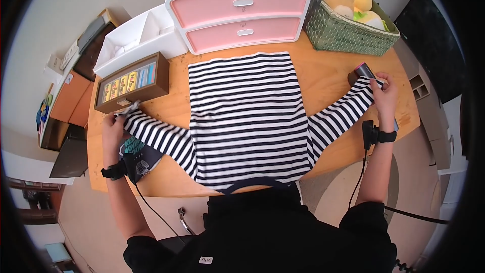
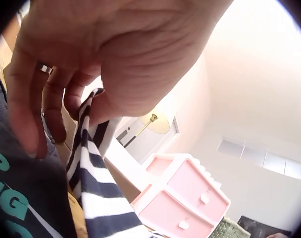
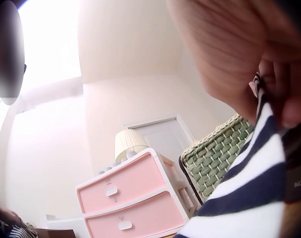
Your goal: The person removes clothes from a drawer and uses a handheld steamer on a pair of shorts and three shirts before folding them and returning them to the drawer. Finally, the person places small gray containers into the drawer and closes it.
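Observation:
A navy-and-white striped long-sleeved shirt [image 1: 247, 121] lies spread on the wooden table, its neckline toward the person and its hem toward the drawers. The left hand [image 1: 113, 130] pinches the cuff of one sleeve out at the left; in the left wrist view the striped fabric [image 2: 103, 188] hangs from between thumb and fingers. Out at the right, the right hand [image 1: 385, 98] pinches the other cuff, and the sleeve [image 3: 244, 188] stretches away from its fingertips. Under the left sleeve lies a dark folded garment with teal lettering [image 1: 132, 146]. A dark cylinder [image 1: 362, 71] stands beside the right cuff.
At the back stands a white unit with pink drawers [image 1: 242, 7]. To its right is a green woven basket [image 1: 348, 35] of plush toys. A white divided bin [image 1: 139, 33] and a brown box with small colourful packs [image 1: 160, 78] sit at the left.

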Action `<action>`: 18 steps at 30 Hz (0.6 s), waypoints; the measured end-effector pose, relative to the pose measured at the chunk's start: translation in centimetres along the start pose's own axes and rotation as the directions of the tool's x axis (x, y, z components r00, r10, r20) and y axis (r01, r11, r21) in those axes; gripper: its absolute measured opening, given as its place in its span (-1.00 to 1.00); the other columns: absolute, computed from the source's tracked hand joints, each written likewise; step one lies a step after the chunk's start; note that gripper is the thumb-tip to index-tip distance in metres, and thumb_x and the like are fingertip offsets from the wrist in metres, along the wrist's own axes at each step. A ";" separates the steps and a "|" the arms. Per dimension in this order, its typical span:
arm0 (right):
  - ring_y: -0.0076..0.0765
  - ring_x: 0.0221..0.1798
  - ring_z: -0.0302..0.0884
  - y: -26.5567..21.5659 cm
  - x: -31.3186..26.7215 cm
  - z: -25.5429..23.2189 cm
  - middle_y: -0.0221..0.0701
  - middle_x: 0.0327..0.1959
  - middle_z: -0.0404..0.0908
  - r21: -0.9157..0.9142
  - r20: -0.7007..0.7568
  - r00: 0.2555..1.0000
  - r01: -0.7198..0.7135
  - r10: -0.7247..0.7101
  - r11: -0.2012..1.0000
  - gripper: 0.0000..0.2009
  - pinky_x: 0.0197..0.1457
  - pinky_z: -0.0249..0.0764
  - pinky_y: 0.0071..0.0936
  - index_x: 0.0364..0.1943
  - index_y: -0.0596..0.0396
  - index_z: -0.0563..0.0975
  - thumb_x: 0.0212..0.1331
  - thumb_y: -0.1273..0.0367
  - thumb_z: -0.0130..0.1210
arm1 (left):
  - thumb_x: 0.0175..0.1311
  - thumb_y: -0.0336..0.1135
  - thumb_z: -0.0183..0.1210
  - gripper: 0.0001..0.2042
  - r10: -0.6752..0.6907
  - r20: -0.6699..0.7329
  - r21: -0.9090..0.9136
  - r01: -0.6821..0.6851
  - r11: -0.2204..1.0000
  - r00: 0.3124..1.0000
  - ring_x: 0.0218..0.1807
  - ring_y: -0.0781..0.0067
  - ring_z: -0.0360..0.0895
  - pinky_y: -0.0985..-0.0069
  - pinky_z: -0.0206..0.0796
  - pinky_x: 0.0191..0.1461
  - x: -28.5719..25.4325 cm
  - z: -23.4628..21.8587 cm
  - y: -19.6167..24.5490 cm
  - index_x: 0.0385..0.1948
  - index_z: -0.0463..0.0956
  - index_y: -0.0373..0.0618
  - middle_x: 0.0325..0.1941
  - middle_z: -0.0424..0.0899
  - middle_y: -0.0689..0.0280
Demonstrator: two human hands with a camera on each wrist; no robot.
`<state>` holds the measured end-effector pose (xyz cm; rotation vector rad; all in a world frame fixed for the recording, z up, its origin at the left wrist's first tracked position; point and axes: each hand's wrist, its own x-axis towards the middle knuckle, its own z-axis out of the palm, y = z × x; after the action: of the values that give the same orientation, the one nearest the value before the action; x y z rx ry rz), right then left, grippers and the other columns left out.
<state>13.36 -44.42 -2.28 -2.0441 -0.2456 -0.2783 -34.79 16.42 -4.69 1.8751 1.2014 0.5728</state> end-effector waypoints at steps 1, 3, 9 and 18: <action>-0.58 -0.65 0.52 -0.4 -0.3 -0.3 -0.39 -0.47 0.69 0.032 -0.004 1.000 -0.021 0.021 0.999 -0.73 -0.69 0.35 -0.56 0.06 0.19 0.54 0.34 0.45 0.28 | 0.45 -0.28 0.13 -0.68 -0.047 -0.047 -0.099 0.043 0.994 0.998 -0.42 0.40 0.72 0.43 0.65 -0.50 -0.3 -0.2 0.2 0.05 0.59 -0.34 -0.28 0.73 0.19; -0.59 -0.64 0.53 -1.0 -0.8 -1.0 -0.38 -0.46 0.71 0.093 -0.011 0.998 -0.064 0.065 0.994 -0.72 -0.70 0.35 -0.58 0.07 0.22 0.53 0.35 0.44 0.28 | 0.45 -0.25 0.17 -0.68 -0.188 -0.002 -0.232 0.183 0.955 0.982 -0.38 0.42 0.73 0.45 0.66 -0.49 -0.5 -0.5 0.2 0.06 0.57 -0.30 -0.24 0.74 0.20; -0.59 -0.63 0.53 -0.8 -1.6 -0.3 -0.40 -0.44 0.70 0.119 0.027 0.996 -0.092 0.090 0.989 -0.69 -0.69 0.39 -0.62 0.06 0.24 0.52 0.33 0.41 0.31 | 0.48 -0.22 0.23 -0.78 -0.198 0.001 -0.393 0.182 0.901 0.980 -0.44 0.57 0.66 0.62 0.56 -0.50 -0.5 0.7 -0.7 -0.07 0.57 -0.18 -0.33 0.71 0.36; -0.54 -0.63 0.57 -13.4 -4.3 6.5 -0.38 -0.39 0.66 0.323 0.132 0.989 0.014 -0.060 0.946 -0.74 -0.67 0.44 -0.55 0.05 0.14 0.52 0.32 0.49 0.24 | 0.54 -0.29 0.23 -0.79 0.430 -0.229 -0.182 -0.472 0.863 0.874 -0.35 0.65 0.66 0.59 0.52 -0.37 -5.7 7.3 12.6 -0.02 0.59 -0.26 -0.33 0.71 0.35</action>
<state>6.02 -32.68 4.69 -1.7376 -0.3914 -0.1075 -25.42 5.78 1.92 1.9341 0.7495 1.1151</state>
